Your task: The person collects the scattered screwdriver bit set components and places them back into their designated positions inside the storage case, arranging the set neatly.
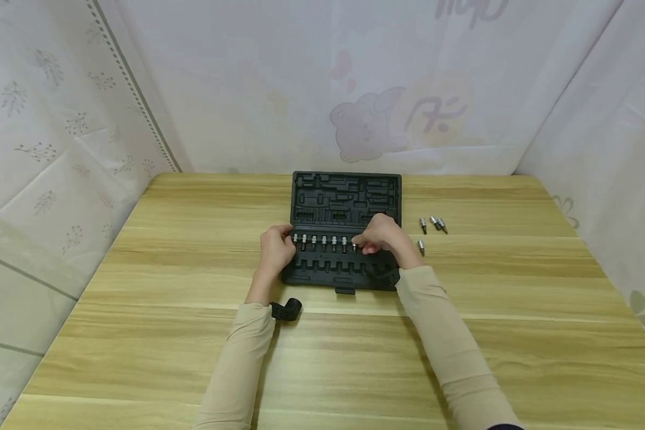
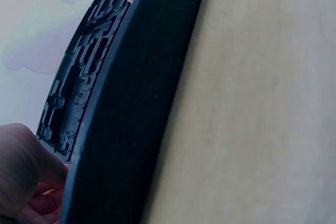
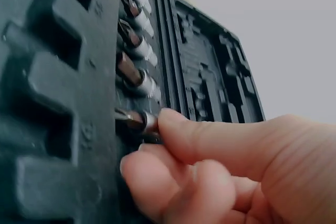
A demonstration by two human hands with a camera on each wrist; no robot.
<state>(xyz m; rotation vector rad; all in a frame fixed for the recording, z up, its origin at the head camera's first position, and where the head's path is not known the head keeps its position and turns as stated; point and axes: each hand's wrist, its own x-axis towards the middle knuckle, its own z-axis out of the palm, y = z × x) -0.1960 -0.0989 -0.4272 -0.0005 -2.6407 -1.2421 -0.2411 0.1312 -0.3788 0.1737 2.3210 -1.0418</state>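
Six small metal bits (image 1: pixel 324 240), each a smooth silver cylinder with a darker, narrower shank, are sitting in a row to the left of the right hand's (image 1: pixel 383 233) fingers. Thumb and fingertips of that hand are closing together on one more bit, a silver-collared metal piece with a slim, dark pointed tip (image 3: pixel 136 120); it is lying level with the row, its tip pointing toward a moulded wall. All of these are resting in a black, matte plastic case (image 1: pixel 312 278) with rounded corners, lying open beneath the fingers. Nearer the person than both sets of fingers, a line of square-edged notches (image 3: pixel 50 85) is running across the case. Beyond the fingers, the hinged black lid (image 1: pixel 330 196) is showing its recesses of narrow channels and blocky ridges. At the row's far left end, the left hand (image 1: pixel 275 248) is touching the case's edge with bent fingers; whether they are clamping it, I cannot tell. Well to the right of the right fingers, four loose silver-and-dark bits (image 1: pixel 423 225) are lying on the yellowish wood-grained tabletop (image 1: pixel 333 364), two of them close together.
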